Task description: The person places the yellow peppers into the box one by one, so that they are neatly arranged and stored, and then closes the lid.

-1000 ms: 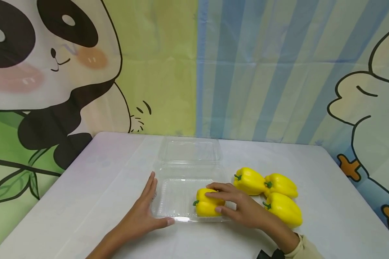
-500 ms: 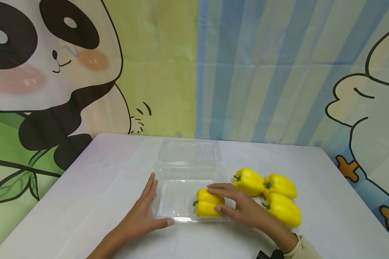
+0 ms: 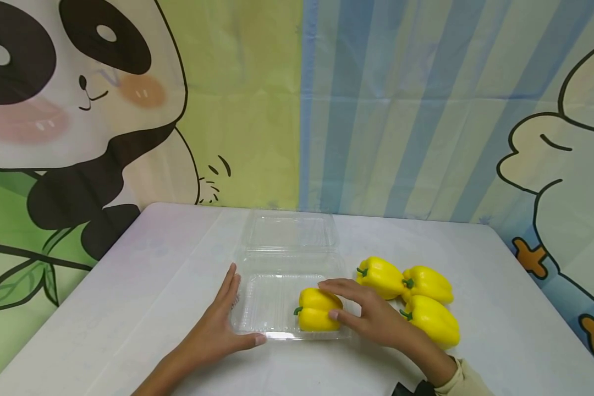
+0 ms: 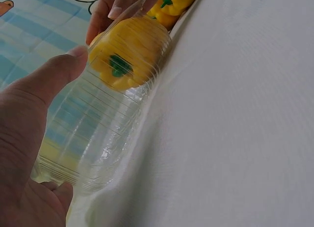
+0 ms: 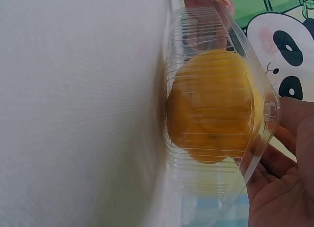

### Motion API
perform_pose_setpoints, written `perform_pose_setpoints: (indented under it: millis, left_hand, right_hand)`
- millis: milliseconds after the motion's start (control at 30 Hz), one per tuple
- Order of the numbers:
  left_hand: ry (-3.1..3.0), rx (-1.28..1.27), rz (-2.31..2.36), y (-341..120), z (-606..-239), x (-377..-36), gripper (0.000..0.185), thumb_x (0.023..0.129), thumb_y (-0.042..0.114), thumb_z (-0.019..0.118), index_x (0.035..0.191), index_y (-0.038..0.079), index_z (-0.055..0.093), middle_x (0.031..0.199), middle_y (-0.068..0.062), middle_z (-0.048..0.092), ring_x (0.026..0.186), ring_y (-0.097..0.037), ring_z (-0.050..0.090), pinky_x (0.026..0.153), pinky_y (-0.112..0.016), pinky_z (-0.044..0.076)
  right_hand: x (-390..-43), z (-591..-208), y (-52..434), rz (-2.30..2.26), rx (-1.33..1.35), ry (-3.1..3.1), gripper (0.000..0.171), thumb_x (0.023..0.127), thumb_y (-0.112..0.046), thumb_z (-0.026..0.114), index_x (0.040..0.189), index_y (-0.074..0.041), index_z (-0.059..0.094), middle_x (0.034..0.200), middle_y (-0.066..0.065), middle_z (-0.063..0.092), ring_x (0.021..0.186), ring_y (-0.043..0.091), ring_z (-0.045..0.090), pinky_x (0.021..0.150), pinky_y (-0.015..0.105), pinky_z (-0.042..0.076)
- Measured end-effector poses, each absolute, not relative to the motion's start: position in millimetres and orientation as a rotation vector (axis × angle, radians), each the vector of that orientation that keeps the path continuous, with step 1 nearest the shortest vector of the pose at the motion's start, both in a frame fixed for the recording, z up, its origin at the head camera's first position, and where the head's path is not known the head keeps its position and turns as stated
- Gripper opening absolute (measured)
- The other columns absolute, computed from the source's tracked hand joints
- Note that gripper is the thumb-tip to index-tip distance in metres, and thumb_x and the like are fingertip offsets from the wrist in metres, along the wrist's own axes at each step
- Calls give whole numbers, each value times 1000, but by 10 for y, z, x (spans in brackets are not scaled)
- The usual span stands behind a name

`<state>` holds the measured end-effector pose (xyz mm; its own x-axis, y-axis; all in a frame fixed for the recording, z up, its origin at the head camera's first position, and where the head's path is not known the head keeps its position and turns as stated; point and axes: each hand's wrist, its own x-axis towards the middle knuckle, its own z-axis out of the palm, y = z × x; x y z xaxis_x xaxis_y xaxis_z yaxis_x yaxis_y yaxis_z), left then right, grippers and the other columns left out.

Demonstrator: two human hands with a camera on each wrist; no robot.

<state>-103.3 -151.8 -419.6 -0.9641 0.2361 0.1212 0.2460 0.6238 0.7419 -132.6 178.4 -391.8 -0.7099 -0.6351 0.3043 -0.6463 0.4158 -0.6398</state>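
A clear plastic box (image 3: 277,302) lies open on the white desk (image 3: 128,308), its lid (image 3: 289,230) folded back flat on the far side. One yellow pepper (image 3: 318,311) lies inside the box, at its right end, with the green stem pointing toward the box's middle.

The left hand (image 3: 213,324) rests flat on the desk against the left wall of the box. Its fingers are straight and together, and the thumb runs along the near rim of the box. It grips nothing.

The right hand (image 3: 371,316) sits at the right end of the box. Its fingers (image 3: 334,286) are spread and loosely extended over the pepper, with the fingertips at or just above its surface; they do not curl around it.

Three more yellow peppers (image 3: 416,300) lie in a cluster on the desk, just to the right of the box, touching one another.
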Motion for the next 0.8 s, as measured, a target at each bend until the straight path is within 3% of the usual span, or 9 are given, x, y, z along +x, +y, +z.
perform_pose_setpoints:
  millis: [400, 633, 800]
  left_hand:
    - [-2822, -420, -1305, -1523, -4190, -1036, 130, 64, 58, 85, 157, 14, 6, 162, 7, -6, 142, -36, 24, 107, -61, 26]
    - [-2822, -413, -1309, -1526, -4195, -1029, 130, 64, 57, 85, 158, 16, 6, 162, 9, -6, 141, -34, 28, 107, -61, 27]
    - [-2832, -400, -1309, -1527, -4194, -1030, 130, 63, 58, 85, 158, 19, 4, 162, 8, -4, 141, -34, 29, 107, -61, 27]
  right_hand:
    - [-1337, -3914, 1797, 1284, 1157, -2529, 40, 95, -21, 65, 134, -19, 60, 131, -4, 59, 118, 17, 56, 95, 39, 49]
    - [-1369, -3886, 1835, 1328, 1178, -2369, 41, 90, -3, 69, 130, -8, 62, 125, 8, 63, 113, 22, 60, 88, 38, 53]
    - [-1359, -3812, 1886, 1302, 1117, -2372, 42, 88, -4, 70, 130, -11, 62, 125, 5, 63, 114, 20, 59, 89, 36, 53]
